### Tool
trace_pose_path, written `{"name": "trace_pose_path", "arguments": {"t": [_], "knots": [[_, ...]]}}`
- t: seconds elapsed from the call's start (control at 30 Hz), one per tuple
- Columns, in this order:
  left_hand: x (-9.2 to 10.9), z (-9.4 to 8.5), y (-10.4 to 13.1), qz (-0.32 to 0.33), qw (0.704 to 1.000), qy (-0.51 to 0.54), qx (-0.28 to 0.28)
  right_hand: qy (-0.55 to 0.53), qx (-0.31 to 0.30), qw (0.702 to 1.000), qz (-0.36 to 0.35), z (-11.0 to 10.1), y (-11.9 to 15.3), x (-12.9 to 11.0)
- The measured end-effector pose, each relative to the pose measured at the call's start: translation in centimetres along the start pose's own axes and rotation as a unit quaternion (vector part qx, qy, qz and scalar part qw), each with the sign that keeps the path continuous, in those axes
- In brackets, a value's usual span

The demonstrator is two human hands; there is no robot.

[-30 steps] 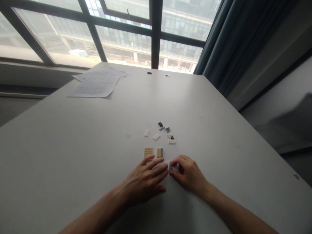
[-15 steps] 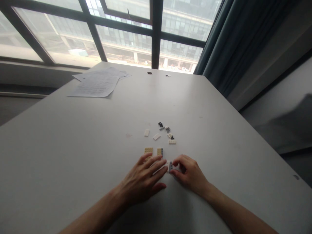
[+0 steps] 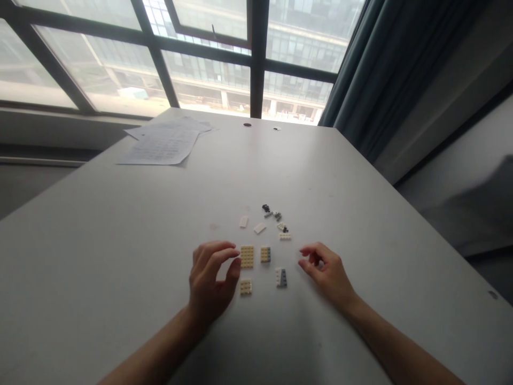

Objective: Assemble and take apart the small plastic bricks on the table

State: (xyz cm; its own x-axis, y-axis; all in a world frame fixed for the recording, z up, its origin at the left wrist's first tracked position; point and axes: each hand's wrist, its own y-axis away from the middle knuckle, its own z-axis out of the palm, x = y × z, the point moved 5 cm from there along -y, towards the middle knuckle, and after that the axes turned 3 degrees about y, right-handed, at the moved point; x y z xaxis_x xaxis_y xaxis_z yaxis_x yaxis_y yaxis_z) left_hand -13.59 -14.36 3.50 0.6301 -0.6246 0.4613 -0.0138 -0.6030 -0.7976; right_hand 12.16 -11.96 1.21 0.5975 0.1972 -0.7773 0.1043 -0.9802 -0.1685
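Observation:
My left hand (image 3: 214, 278) is at the left edge of a large tan studded plate (image 3: 247, 257), its fingers curved and thumb apart; whether the fingertips touch the plate I cannot tell. Below that plate lies a smaller tan studded plate (image 3: 246, 287). A tan and grey piece (image 3: 265, 254) rests to the right of the large plate. Nearer me is a white and dark grey wedge-shaped piece (image 3: 281, 278). My right hand (image 3: 324, 264) hovers or rests to the right of these pieces, fingers curled with a gap to the thumb and nothing visible between them.
Beyond the plates lie two smooth white tiles (image 3: 260, 228), a white studded strip (image 3: 285, 236), and several small black pieces (image 3: 265, 207) and grey pieces (image 3: 278, 216). Printed papers (image 3: 164, 144) are at the table's far left. A window and a dark curtain (image 3: 385, 69) border the table (image 3: 160, 214).
My left hand has moved left, uncovering the tan plates. My right hand has let go of the white and grey piece and drawn away to the right. The view has shifted slightly.

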Motion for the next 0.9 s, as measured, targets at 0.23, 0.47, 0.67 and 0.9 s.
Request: {"name": "trace_pose_path", "arguments": {"t": [0.23, 0.47, 0.67, 0.9], "knots": [[0.1, -0.1, -0.1, -0.005, 1.000, -0.001, 0.012, 0.034, -0.013, 0.999, -0.012, -1.7, -2.8, 0.0], [0.0, -0.1, -0.1, -0.001, 1.000, -0.004, 0.012, 0.113, -0.061, 0.991, -0.048, 0.4, -5.0, 0.3], [-0.1, -0.2, 0.0, 0.003, 1.000, -0.007, 0.010, 0.165, -0.063, 0.982, -0.063, 2.1, -6.1, -0.1], [0.0, 0.0, -0.1, 0.004, 1.000, 0.000, 0.005, 0.186, -0.054, 0.979, -0.068, 2.4, -6.4, -0.1]]}}
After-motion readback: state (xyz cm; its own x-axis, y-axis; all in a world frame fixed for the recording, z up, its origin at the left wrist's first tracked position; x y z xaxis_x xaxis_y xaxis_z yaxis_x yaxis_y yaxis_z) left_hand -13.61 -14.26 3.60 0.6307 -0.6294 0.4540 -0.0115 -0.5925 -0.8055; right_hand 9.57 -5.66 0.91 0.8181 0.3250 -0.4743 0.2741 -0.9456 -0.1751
